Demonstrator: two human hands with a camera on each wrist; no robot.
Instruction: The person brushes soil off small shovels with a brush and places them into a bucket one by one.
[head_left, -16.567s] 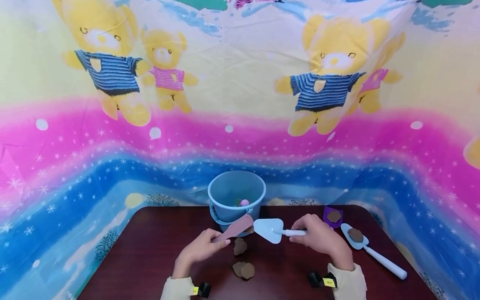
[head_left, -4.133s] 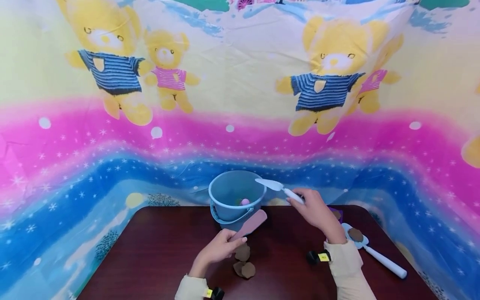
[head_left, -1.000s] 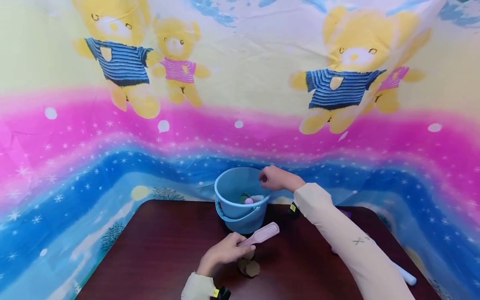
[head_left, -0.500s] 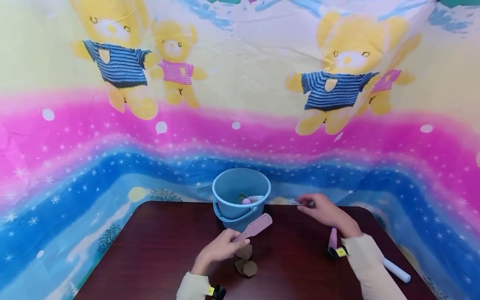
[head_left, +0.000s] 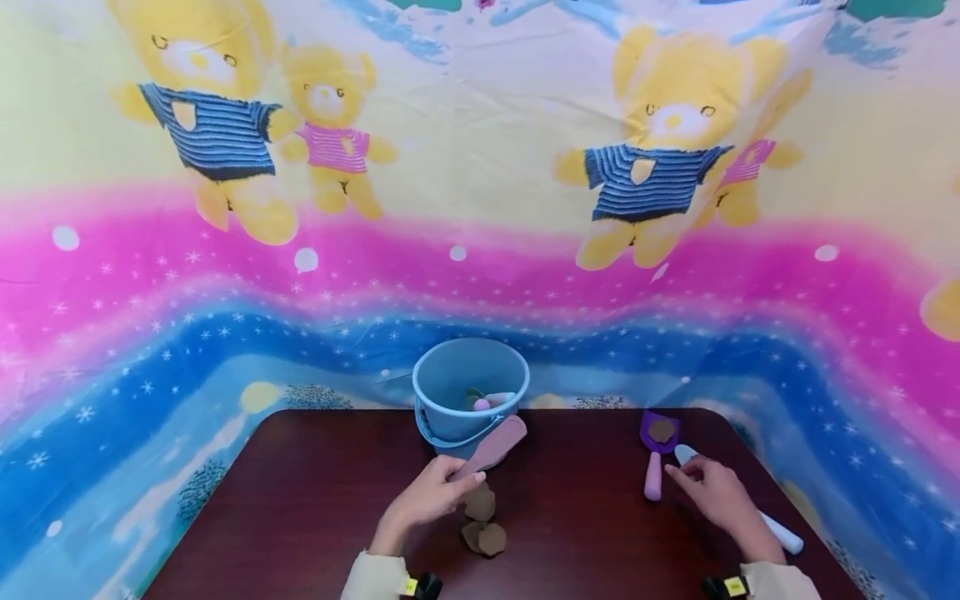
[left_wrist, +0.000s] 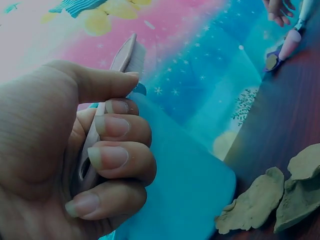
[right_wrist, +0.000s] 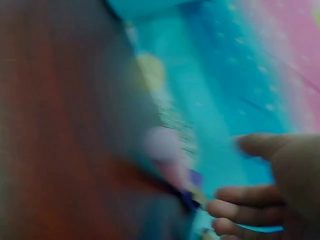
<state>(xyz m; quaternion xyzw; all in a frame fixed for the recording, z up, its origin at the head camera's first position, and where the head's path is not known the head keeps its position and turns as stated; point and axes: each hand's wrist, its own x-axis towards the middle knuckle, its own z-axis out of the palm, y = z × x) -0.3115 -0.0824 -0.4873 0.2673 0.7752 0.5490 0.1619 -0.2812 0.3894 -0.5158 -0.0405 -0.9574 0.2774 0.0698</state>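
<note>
My left hand (head_left: pixel 427 500) grips a pink brush (head_left: pixel 498 442) by its handle, in front of the blue bucket (head_left: pixel 457 372); the pale bristles (left_wrist: pixel 136 60) show in the left wrist view. Brown clay-like pieces (head_left: pixel 492 540) lie on the table just below that hand. At the right, my right hand (head_left: pixel 716 492) hovers over a light-blue shovel with a white handle (head_left: pixel 782 533), its fingers loosely bent and holding nothing. The hand hides the shovel's middle. Beside it lies a purple shovel (head_left: pixel 647 421) with a pink handle (head_left: pixel 653 479) and a brown lump (head_left: pixel 662 431) on its blade.
Inside the bucket are a white handle (head_left: pixel 500 399) and a pink round end (head_left: pixel 481 404). The dark wooden table (head_left: pixel 315 500) meets a printed cloth (head_left: pixel 457 292) hanging behind it. The bucket stands at the table's back edge.
Earlier my right hand held a light-blue trowel and carried it to the bucket; its white handle now shows inside. The empty right hand has moved right and down. The left hand keeps the brush.
</note>
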